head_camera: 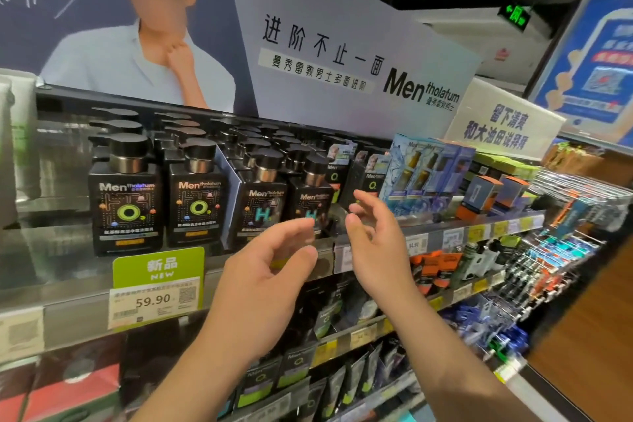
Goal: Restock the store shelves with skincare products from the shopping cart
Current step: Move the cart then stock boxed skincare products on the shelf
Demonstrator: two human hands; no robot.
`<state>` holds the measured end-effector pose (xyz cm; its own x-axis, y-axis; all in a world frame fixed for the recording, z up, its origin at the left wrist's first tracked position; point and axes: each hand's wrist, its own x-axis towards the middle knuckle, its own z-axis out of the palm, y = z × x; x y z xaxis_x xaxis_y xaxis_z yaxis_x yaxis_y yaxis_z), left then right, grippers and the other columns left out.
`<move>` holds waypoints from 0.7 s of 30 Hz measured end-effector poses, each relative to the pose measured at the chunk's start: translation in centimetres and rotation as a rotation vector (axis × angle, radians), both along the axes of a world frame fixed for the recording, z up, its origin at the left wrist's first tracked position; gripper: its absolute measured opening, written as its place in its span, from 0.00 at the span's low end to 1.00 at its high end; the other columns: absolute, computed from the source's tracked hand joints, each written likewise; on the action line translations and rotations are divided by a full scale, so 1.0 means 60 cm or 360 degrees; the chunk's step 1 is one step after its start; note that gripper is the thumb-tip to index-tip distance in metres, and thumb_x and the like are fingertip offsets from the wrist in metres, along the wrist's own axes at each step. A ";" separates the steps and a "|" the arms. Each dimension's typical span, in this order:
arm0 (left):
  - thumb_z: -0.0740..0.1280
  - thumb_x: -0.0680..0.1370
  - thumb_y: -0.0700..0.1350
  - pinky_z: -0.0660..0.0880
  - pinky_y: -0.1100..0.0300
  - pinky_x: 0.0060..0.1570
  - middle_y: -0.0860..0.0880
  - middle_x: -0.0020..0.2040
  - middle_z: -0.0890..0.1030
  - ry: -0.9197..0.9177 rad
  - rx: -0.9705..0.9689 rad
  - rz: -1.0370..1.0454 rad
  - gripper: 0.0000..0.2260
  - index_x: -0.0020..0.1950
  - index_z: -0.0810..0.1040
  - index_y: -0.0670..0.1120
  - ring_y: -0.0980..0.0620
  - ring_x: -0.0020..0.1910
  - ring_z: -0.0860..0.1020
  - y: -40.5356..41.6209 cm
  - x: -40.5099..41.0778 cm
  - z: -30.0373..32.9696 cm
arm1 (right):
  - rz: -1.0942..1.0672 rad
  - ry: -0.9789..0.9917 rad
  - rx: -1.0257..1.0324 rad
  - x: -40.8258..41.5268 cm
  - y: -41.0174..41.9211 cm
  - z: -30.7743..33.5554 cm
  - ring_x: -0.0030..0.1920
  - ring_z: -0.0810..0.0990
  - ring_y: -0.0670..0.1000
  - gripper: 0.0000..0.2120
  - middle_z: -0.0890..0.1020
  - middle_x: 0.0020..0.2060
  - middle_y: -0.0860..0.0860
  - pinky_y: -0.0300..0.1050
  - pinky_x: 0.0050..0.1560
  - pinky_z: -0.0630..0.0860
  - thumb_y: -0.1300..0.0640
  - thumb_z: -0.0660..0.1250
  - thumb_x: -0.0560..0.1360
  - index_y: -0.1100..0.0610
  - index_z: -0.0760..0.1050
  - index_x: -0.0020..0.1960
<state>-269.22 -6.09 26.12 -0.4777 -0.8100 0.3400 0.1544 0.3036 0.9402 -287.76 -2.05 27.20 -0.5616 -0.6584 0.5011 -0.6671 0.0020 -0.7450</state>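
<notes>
**Two empty hands hovering at the Mentholatum shelf**

Reaching toward the top shelf (445, 228), the left hand (263, 279) and right hand (375, 243) are hanging apart from each other, fingers loosely spread, gripping nothing. Four black pump bottles are standing in the front row: two marked "O" (125, 197) and two marked "H" (260, 205), all reading "Men tholatum". Blue boxes (424, 175) are sitting to their right. A green "NEW" tag (158, 267) is showing 59.90. The banner (342, 62) is repeating the brand.
</notes>
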 end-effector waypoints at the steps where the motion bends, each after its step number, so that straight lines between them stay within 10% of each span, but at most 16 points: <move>1: 0.69 0.78 0.54 0.77 0.52 0.64 0.65 0.56 0.84 0.0001 0.0010 -0.0031 0.12 0.62 0.82 0.62 0.66 0.58 0.80 0.004 -0.005 -0.003 | -0.0031 -0.0007 -0.0030 -0.003 0.012 -0.003 0.62 0.75 0.35 0.16 0.76 0.62 0.39 0.39 0.64 0.73 0.54 0.62 0.84 0.37 0.69 0.67; 13: 0.70 0.80 0.47 0.77 0.58 0.58 0.62 0.52 0.86 -0.0065 0.0135 -0.0649 0.09 0.58 0.83 0.58 0.65 0.54 0.82 0.087 -0.097 -0.053 | -0.0490 -0.0111 0.0056 -0.020 0.207 -0.082 0.57 0.78 0.36 0.09 0.80 0.59 0.42 0.28 0.53 0.73 0.50 0.63 0.84 0.43 0.76 0.63; 18: 0.70 0.81 0.45 0.74 0.69 0.38 0.58 0.41 0.85 -0.0153 0.0175 -0.0877 0.06 0.54 0.84 0.55 0.61 0.36 0.79 0.171 -0.152 -0.096 | -0.0803 -0.0220 0.0121 -0.008 0.331 -0.133 0.54 0.81 0.40 0.08 0.83 0.53 0.41 0.34 0.52 0.76 0.53 0.66 0.83 0.45 0.79 0.61; 21: 0.69 0.81 0.50 0.78 0.65 0.48 0.64 0.47 0.84 -0.0314 0.0053 -0.1017 0.06 0.53 0.83 0.60 0.66 0.45 0.81 0.220 -0.172 -0.130 | -0.0954 -0.0345 0.0139 0.010 0.394 -0.155 0.47 0.81 0.38 0.08 0.83 0.45 0.37 0.29 0.44 0.73 0.53 0.67 0.82 0.40 0.79 0.56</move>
<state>-279.57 7.13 18.30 -0.9177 -0.3559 0.1768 0.1184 0.1799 0.9765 -287.17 21.58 17.90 -0.9273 -0.2318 0.2938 -0.3657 0.3946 -0.8429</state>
